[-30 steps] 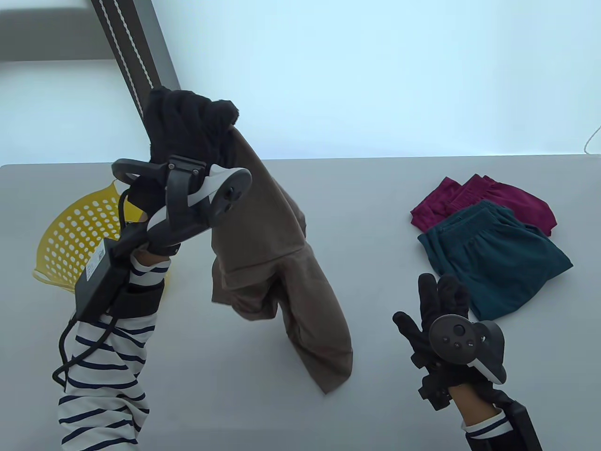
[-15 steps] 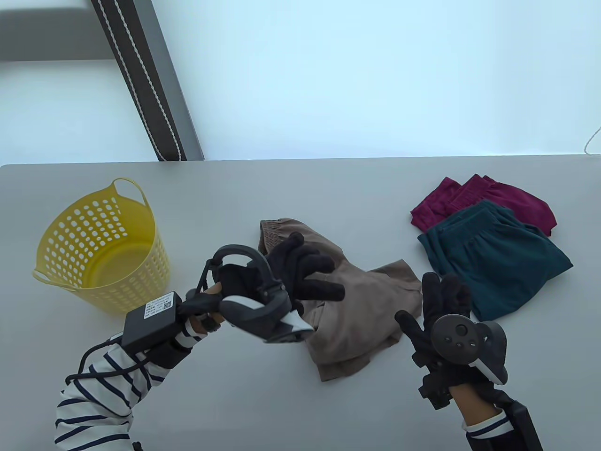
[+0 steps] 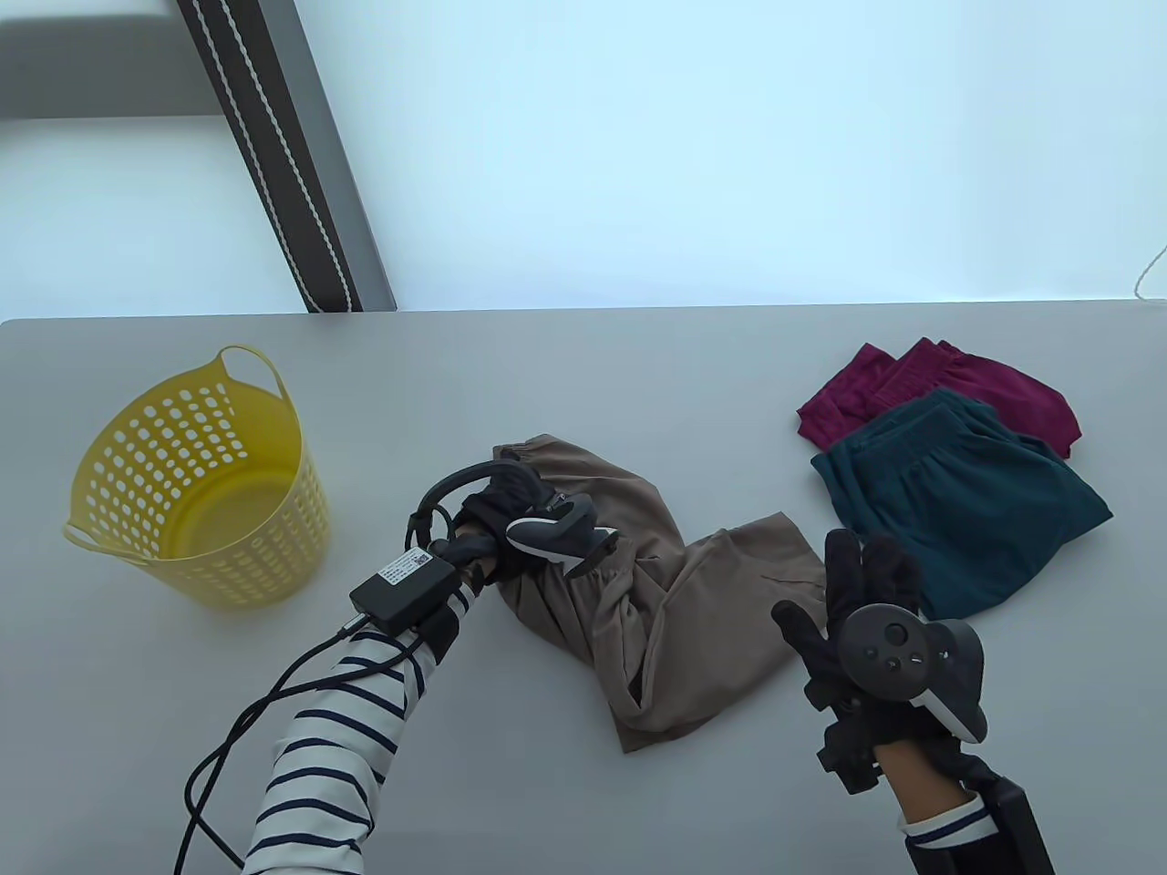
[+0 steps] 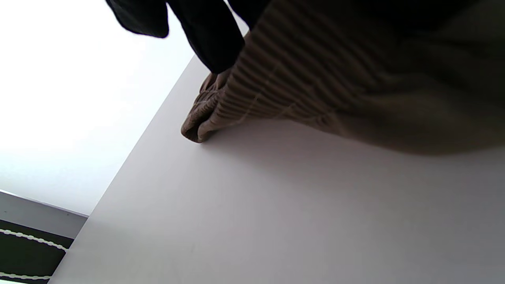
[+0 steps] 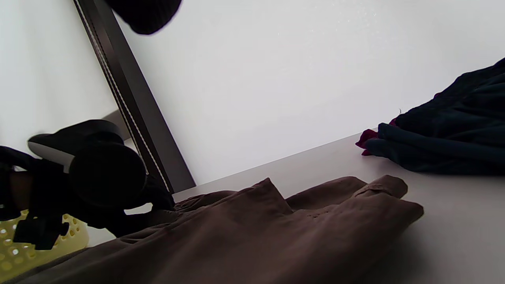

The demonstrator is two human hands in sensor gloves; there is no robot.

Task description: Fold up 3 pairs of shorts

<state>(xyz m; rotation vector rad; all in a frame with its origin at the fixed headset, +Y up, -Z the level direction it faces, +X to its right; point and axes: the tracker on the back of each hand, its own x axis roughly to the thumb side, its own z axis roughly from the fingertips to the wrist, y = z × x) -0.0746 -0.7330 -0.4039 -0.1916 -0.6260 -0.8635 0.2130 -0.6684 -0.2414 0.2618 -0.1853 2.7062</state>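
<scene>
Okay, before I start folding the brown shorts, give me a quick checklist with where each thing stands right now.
1. Brown shorts down on the table: ok.
2. Shorts spread flat: not ok, bunched and twisted.
3. Left hand on the waistband end: ok, though its exact grip cannot be told.
4. Right hand free: ok, open beside the leg hem.
5. Teal shorts and maroon shorts already folded, stacked aside: ok.
6. Yellow basket clear of the work area: ok.

No legible text

A white label (image 3: 407, 566) sits on the black box (image 3: 401, 592) strapped to the left forearm, just right of the yellow basket (image 3: 196, 483); its print is too small to read.
</scene>
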